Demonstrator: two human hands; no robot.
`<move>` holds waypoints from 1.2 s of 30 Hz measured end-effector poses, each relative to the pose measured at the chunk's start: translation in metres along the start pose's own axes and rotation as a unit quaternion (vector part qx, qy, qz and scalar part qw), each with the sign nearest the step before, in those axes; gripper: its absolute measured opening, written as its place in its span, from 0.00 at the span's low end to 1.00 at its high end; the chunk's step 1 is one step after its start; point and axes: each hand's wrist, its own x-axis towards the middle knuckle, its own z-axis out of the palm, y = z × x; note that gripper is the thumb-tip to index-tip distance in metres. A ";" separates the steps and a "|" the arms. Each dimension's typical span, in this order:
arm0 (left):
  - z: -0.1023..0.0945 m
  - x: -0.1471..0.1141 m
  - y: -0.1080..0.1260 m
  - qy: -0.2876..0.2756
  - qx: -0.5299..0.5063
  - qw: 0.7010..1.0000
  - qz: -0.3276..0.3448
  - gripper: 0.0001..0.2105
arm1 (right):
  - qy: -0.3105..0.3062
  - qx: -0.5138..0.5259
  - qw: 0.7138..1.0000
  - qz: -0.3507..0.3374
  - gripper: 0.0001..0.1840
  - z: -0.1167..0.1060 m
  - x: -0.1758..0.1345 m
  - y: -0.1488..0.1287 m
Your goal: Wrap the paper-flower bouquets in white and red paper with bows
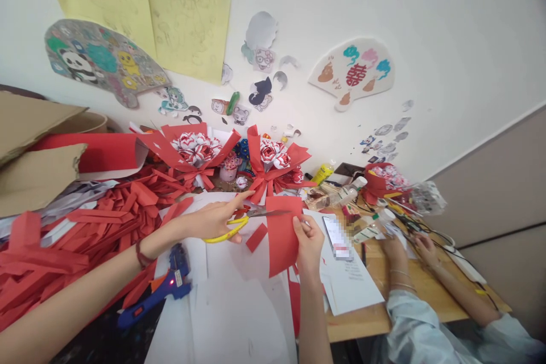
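Yellow-handled scissors [226,231] are in my left hand [213,219], whose index finger stretches out above the blades. Those blades point right and lie across the upper part of a sheet of red paper [282,247]. My right hand [310,239] pinches this sheet at its right edge and keeps it upright over the white paper [230,307]. A small red strip [256,238] is just left of the sheet, below the blades. Left of the white paper, under my left wrist, rests a blue glue gun [157,296] with a lit red light.
Folded red paper strips [128,210] pile up at left beside cardboard [38,170]. Red-wrapped paper flower bouquets [198,151] stand along the wall. On the right, a phone [336,237] lies on a printed sheet [352,290]; another person's hands [396,253] work near bottles and cables.
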 end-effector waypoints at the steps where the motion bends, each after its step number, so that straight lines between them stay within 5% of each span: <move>1: 0.000 0.001 0.001 0.001 -0.003 1.000 -0.003 0.49 | -0.006 0.002 1.000 0.005 0.20 0.002 0.000 -0.001; 9: 0.000 0.010 -0.001 0.003 -0.006 1.000 -0.004 0.51 | -0.045 -0.018 0.999 0.003 0.19 0.011 -0.001 -0.002; 19: 0.007 0.011 0.005 0.033 0.005 0.999 -0.008 0.40 | -0.062 -0.010 0.998 0.027 0.19 0.008 0.001 0.014; 36: 0.008 0.011 0.009 0.051 -0.008 0.999 0.012 0.33 | -0.038 0.006 0.999 0.032 0.20 0.006 -0.010 0.001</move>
